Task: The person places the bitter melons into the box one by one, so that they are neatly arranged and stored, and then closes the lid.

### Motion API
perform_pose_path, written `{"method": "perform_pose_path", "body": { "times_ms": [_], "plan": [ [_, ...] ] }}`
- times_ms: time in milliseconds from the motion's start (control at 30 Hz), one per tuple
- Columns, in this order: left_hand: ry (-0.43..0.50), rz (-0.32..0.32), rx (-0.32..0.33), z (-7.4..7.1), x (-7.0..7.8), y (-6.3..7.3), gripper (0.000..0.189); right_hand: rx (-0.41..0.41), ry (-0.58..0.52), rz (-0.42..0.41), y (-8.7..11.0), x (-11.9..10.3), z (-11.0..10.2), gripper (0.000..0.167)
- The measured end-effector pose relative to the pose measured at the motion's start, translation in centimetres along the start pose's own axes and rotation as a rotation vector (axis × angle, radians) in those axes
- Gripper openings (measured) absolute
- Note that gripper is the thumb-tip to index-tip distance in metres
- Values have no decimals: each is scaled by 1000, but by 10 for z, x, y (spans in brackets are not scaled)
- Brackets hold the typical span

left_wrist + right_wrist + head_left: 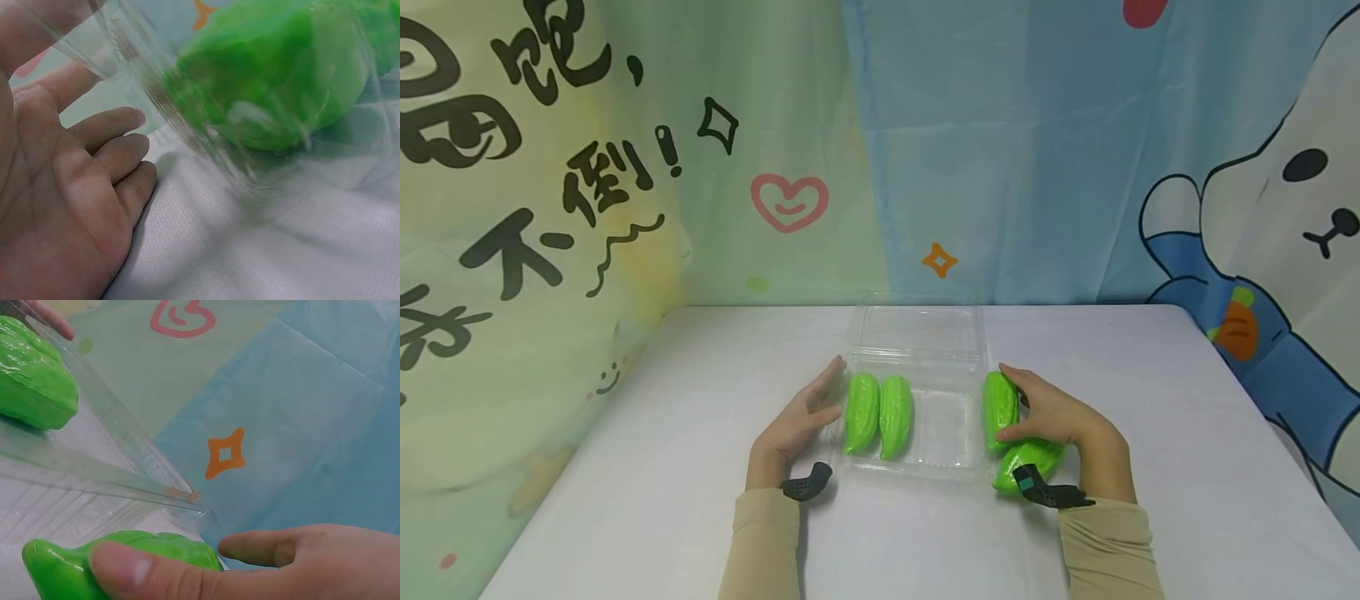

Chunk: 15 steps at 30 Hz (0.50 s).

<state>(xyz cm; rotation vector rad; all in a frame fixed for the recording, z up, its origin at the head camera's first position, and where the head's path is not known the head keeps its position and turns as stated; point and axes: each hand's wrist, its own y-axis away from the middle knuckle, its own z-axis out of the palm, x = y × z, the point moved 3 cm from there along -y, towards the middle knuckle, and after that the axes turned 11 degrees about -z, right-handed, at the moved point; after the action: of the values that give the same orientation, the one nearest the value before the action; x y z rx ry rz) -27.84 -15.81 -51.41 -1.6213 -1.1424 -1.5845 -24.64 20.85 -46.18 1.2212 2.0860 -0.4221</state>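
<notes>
A clear plastic clamshell box [946,425] stands on the table with its lid folded back. In its left part lie two bright green, bumpy bitter melons, one at the left wall [862,412] and one beside it [895,417]. My left hand [801,421] is beside the box's left wall, fingers extended and slightly bent, holding nothing; whether it touches the wall I cannot tell. Just outside the right wall, my right hand [1054,410] grips a third bitter melon [998,408] between thumb and fingers. Another bitter melon [1026,467] lies below that hand, partly covered by the wrist camera.
The transparent lid [919,332] lies toward the table's back edge. A white cloth covers the table [1187,467]. Behind it hangs a printed curtain [1000,167]. Both wrists carry black camera straps [808,483].
</notes>
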Motion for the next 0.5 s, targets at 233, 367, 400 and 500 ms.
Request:
{"method": "perform_pose_path", "body": {
  "times_ms": [233,367,400,500],
  "plan": [
    [10,9,-7,0,0,0,82,-4,6,24,-1,-1,-1,112],
    [3,8,-7,0,0,0,83,0,-9,24,-1,0,-1,111],
    [3,9,-7,0,0,0,83,1,-13,26,-1,1,-1,111],
    [12,14,-13,-1,-1,0,82,4,-13,37,-1,2,-1,110]
  ]
}}
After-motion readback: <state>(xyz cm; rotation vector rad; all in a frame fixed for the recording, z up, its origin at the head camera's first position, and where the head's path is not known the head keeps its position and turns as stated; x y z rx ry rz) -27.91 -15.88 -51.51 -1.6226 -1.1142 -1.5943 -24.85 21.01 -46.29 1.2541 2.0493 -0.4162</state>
